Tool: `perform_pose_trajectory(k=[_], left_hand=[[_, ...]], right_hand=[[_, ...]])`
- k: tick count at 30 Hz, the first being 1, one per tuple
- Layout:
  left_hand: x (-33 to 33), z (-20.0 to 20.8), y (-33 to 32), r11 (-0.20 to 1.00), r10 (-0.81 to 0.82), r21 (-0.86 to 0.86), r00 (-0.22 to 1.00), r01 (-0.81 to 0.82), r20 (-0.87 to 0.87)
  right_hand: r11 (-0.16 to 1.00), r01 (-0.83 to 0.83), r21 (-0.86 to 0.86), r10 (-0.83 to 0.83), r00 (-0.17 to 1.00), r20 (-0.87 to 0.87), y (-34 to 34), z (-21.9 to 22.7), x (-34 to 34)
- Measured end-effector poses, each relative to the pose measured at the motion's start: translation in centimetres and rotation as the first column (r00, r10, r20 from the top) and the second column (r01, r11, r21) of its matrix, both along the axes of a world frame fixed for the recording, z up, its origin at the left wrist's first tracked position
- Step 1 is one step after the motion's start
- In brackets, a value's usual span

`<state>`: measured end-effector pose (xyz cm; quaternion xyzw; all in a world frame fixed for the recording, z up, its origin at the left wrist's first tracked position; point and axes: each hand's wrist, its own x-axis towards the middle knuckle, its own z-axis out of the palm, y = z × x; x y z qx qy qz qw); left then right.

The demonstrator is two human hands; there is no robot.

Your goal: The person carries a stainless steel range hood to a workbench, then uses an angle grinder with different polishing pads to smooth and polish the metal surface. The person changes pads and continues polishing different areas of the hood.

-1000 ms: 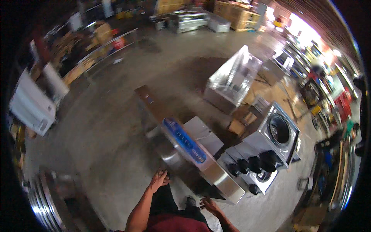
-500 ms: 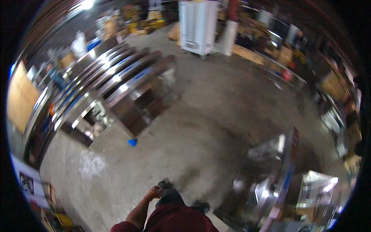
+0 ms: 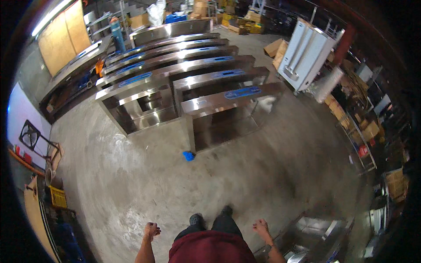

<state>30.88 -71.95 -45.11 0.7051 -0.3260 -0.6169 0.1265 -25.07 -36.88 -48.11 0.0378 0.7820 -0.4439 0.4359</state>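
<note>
Standing on a concrete floor point(image 3: 263, 175), apparently between handlings, with the left hand point(image 3: 152, 229) at seven o'clock, fingers loosely curled around nothing visible, and the right hand point(image 3: 261, 227) at five, fingers slack and released. Near the right hand but untouched at four o'clock, a low steel unit point(image 3: 313, 225). Faces open-sided steel rows point(image 3: 193, 81) toward twelve, with a blue scrap point(image 3: 188, 156) at the nearest corner and a white cabinet point(image 3: 302, 57) at two. Would call for a step closer before any grip. Cannot make out the palms, the low steel unit's cut-off lower end or the dim clutter point(image 3: 366, 118) at three
</note>
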Motion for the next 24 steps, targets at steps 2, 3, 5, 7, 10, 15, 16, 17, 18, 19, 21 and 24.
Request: perform_pose_trajectory(k=[2,3,5,7,10,15,16,17,18,19,21,24], left_hand=[[-2.2,1.5,-1.6,0.998,0.054,-0.034,0.998,-0.056,-0.035],[-3.6,2.0,-2.6,0.998,0.045,-0.035,0.997,-0.047,-0.055],[-7.1,2.2,-5.7,0.999,0.03,-0.021,0.996,-0.032,-0.09],[-11.1,1.3,-8.5,0.999,0.041,0.014,0.994,-0.04,-0.101],[-19.4,1.1,-15.4,0.977,0.056,-0.182,0.962,-0.108,-0.266],[-46.9,10.1,-32.5,0.947,-0.053,-0.311,0.91,-0.086,-0.412],[-52.4,10.0,-36.6,0.945,-0.016,-0.299,0.893,-0.134,-0.45],[-57.5,10.1,-40.0,0.941,0.031,-0.28,0.874,-0.189,-0.485],[-61.3,10.2,-42.9,0.937,0.089,-0.252,0.862,-0.243,-0.499],[-64.9,10.4,-45.8,0.928,0.176,-0.202,0.848,-0.312,-0.499],[-69.1,10.1,-49.8,0.872,0.377,-0.11,0.799,-0.477,-0.469],[-74.4,7.6,-54.0,0.688,0.647,0.08,0.559,-0.721,-0.518]], right_hand=[[0.923,-0.384,-0.016,0.383,0.922,-0.06,-7.0,1.2,-1.9],[0.833,-0.553,-0.017,0.55,0.831,-0.09,-10.0,1.5,-3.4],[0.811,-0.569,-0.137,0.581,0.811,0.071,-16.1,1.0,-8.2],[0.811,-0.56,-0.17,0.576,0.814,0.068,-21.9,0.8,-13.4],[0.857,-0.476,-0.199,0.472,0.879,-0.071,-35.0,4.8,-21.6],[0.862,-0.385,-0.331,0.341,0.922,-0.185,-53.4,9.8,-41.1],[0.858,-0.353,-0.373,0.287,0.932,-0.223,-57.4,9.1,-45.3],[0.849,-0.33,-0.412,0.241,0.937,-0.253,-61.2,8.3,-49.9],[0.826,-0.337,-0.452,0.218,0.93,-0.296,-65.0,8.5,-53.1],[0.825,-0.45,-0.341,0.248,0.831,-0.498,-68.1,8.8,-56.1],[0.78,-0.622,-0.072,0.331,0.507,-0.796,-76.0,13.1,-58.3],[0.612,-0.791,0.012,0.266,0.192,-0.945,-86.2,16.4,-63.1]])
